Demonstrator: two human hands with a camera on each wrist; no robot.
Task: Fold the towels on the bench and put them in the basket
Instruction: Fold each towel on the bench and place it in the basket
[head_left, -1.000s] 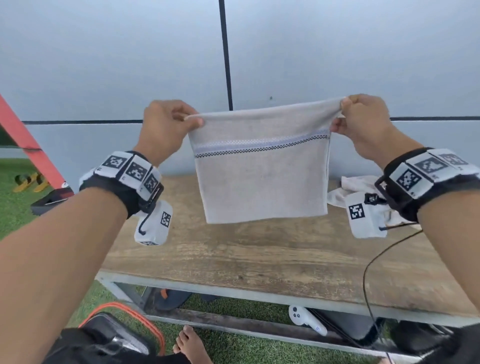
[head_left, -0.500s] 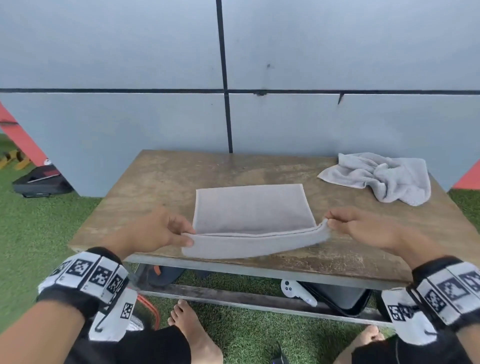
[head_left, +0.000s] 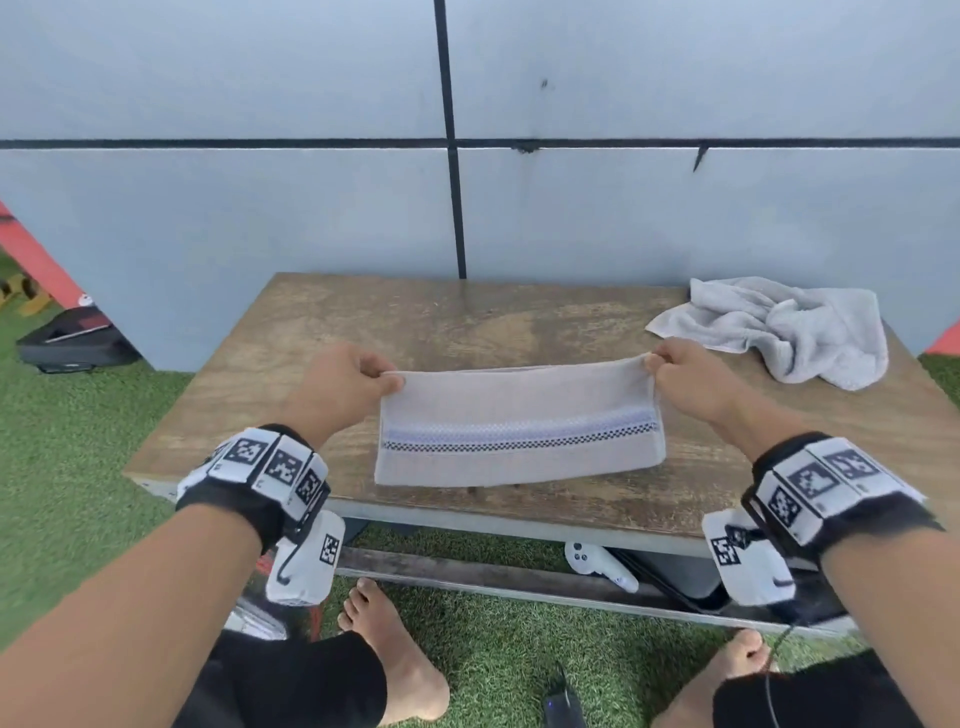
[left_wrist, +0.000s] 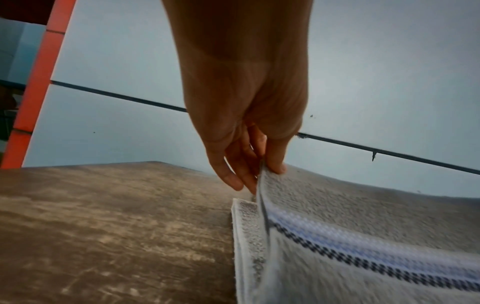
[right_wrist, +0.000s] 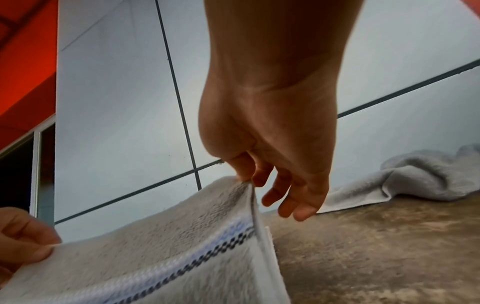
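A beige towel (head_left: 519, 428) with a blue band and a black checked stripe lies folded near the front of the wooden bench (head_left: 415, 322). My left hand (head_left: 358, 382) pinches its far left corner and my right hand (head_left: 675, 374) pinches its far right corner, with the upper layer lifted a little. In the left wrist view the thumb and fingers (left_wrist: 275, 162) nip the towel (left_wrist: 363, 236) edge. In the right wrist view my right hand (right_wrist: 249, 174) holds the towel (right_wrist: 168, 246) corner the same way. No basket is in view.
A crumpled grey towel (head_left: 789, 327) (right_wrist: 415, 176) lies at the bench's back right. A grey panelled wall (head_left: 623, 208) stands right behind the bench. Under the bench are a white controller (head_left: 597, 564) and dark items, on green turf with my bare feet.
The towel went from hanging in the air to lying on the bench. Both hands have since carried its near edge over toward the far side, so the striped face shows on top.
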